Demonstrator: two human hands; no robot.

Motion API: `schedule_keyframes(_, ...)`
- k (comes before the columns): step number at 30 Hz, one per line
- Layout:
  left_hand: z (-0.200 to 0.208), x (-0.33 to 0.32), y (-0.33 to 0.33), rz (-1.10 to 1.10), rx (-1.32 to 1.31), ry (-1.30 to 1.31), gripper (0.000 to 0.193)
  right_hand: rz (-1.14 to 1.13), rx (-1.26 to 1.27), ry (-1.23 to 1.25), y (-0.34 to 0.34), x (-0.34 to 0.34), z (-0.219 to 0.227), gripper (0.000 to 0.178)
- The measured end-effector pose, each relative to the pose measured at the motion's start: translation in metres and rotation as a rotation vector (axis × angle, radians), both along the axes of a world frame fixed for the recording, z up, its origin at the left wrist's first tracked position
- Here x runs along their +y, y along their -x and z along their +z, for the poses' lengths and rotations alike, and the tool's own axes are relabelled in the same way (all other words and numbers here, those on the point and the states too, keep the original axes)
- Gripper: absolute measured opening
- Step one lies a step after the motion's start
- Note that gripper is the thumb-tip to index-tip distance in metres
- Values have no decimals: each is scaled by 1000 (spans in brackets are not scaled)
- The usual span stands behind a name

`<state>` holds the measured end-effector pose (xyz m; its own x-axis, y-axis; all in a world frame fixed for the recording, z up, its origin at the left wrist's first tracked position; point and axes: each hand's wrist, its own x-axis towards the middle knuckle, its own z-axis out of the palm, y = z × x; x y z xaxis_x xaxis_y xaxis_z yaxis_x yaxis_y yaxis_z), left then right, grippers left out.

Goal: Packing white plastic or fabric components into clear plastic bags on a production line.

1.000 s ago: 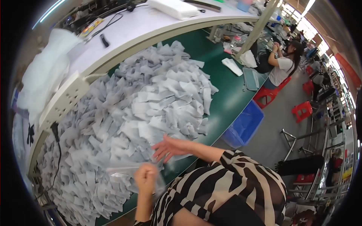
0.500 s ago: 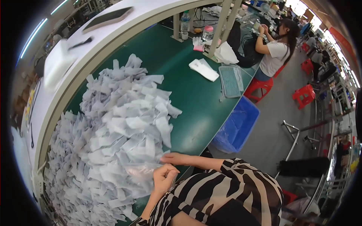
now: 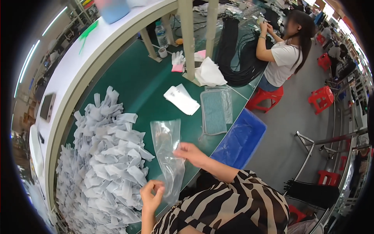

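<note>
A long clear plastic bag hangs over the green tabletop in front of me. My right hand pinches its side edge between thumb and fingers. Lower down, my left hand is closed, its curled fingertips at the bag's near left edge; the exact grip is partly hidden. To the left of both hands rises a big heap of pale grey-white fabric-like strips.
On the green table lie a stack of white sheets, a teal striped mat, gloves and black cords. A blue bin stands beside the table edge. A person sits at the far right.
The bag has come off the heap and now stretches out over the bare green table. My right hand has moved farther away; my left has shifted left and nearer. The view has turned right.
</note>
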<state>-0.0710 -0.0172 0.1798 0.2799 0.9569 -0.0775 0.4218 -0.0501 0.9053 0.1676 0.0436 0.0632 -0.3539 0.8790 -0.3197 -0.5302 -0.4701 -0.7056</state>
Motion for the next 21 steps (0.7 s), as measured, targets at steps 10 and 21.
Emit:
schedule_keyframes(10,-27,33,-70,206,-453,229,36,-194,-701,-708,9,-33,64,14)
schedule_keyframes(21,-29,55,-38,292,-658,62,19,-278,-849,-401,-30,-33,60,30)
